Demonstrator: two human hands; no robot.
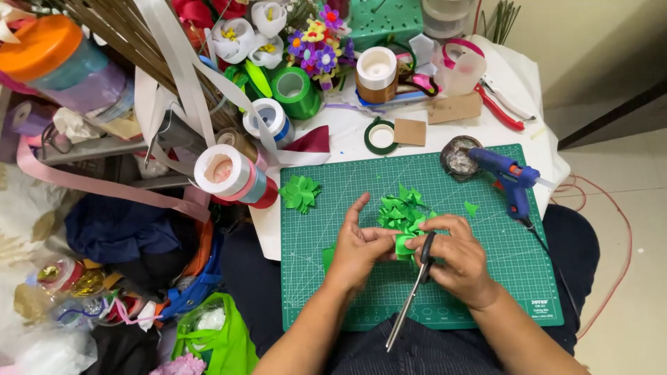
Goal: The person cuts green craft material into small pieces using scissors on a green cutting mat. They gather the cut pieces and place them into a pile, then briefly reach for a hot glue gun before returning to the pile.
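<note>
Two bare hands meet over the middle of a green cutting mat (pixel 486 278), which serves as the landmark for everything else. The left hand (pixel 358 250) has its grip closed on a small folded piece of green ribbon (pixel 404 244), pinching it between thumb and fingers just above the mat's centre. The right hand (pixel 455 260) touches the same piece from the other side, and its grip is also closed around a pair of scissors (pixel 411 295), whose blades point back toward the mat's near edge. A cluster of green ribbon petals (pixel 401 210) lies on the mat just beyond the hands, touching the held piece. A finished green ribbon flower (pixel 300 192) rests at the mat's far left corner. A blue glue gun (pixel 509 178) sits at the mat's far right corner, beside a small round dish (pixel 458 157). Beyond the mat's far edge, on the white counter (pixel 347 132), stand rolls of ribbon (pixel 295 89), a brown card piece (pixel 409 132) and red-handled pliers (pixel 497 111). Left of the mat, stacked ribbon spools (pixel 233 177) crowd the edge.
</note>
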